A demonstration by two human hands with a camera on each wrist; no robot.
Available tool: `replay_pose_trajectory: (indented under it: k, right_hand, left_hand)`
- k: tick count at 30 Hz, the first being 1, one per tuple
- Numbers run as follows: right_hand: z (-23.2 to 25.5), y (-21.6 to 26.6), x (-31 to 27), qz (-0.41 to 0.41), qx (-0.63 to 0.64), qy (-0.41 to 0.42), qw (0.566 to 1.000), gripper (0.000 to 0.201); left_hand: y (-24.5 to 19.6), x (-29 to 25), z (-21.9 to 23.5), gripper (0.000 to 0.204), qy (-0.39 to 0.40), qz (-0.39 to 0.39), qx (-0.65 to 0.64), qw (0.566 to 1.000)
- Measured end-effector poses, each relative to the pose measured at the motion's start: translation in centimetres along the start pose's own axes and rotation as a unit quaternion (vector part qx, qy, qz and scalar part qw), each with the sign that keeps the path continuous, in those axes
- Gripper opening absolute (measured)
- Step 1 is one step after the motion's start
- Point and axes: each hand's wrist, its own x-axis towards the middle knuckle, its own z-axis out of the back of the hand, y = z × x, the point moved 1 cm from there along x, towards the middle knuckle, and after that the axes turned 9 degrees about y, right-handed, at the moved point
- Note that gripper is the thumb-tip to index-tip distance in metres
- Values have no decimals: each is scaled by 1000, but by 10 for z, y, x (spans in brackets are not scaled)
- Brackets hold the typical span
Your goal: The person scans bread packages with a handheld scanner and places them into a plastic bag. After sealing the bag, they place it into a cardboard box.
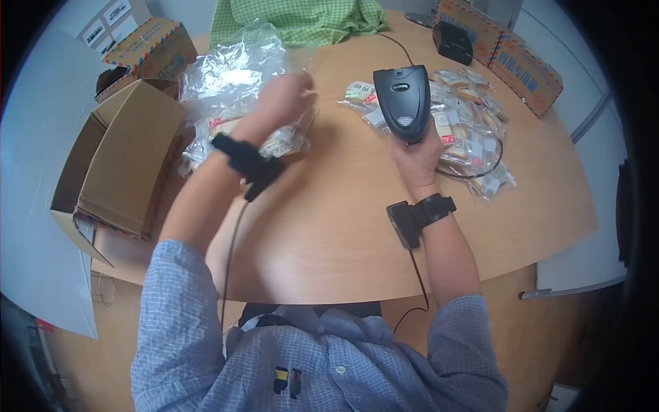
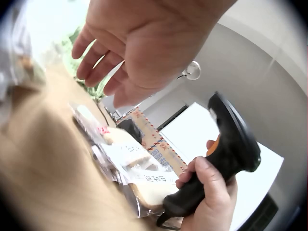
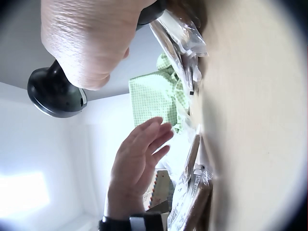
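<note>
My right hand (image 1: 420, 159) grips a black barcode scanner (image 1: 402, 99) by its handle, fingers wrapped round it near the orange trigger (image 2: 213, 146). Behind and beside it lies a pile of clear-wrapped bread slices (image 1: 473, 147) with printed labels. My left hand (image 1: 285, 99) hovers over the left part of the table with nothing in it. Its fingers look loosely extended in the left wrist view, apart from the packets. Below that hand is another group of wrapped bread packets (image 1: 278, 147), partly covered by the left arm, beside a large clear plastic bag (image 1: 233, 72).
An open cardboard box (image 1: 130, 165) stands at the left edge, with a smaller printed box (image 1: 161, 55) behind it. Green checked cloth (image 1: 295, 24) lies at the back. Printed cartons (image 1: 522, 72) and a black device (image 1: 453, 44) stand back right. The scanner's cable (image 1: 480, 175) loops around the right pile.
</note>
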Motion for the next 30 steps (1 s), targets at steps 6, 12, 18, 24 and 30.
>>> replay_pose_trajectory:
  k: [6,12,18,24,30]
  right_hand:
    - [1,-5,1,-17,32,-19,999,44]
    - [3,-6,1,6,10,-22,1000,44]
    - [2,12,2,35,-22,36,998,44]
    - [0,12,1,84,-28,67,994,46]
    - [2,18,1,55,-31,107,992,46]
  left_hand:
    - [-42,55,-71,44,67,54,-152,985]
    - [-75,55,-116,52,-102,-194,-14,976]
    - [-68,55,-108,28,-111,-251,-69,959]
    - [-27,48,-74,25,-117,-59,-237,963]
    - [12,29,10,25,-28,110,-396,911]
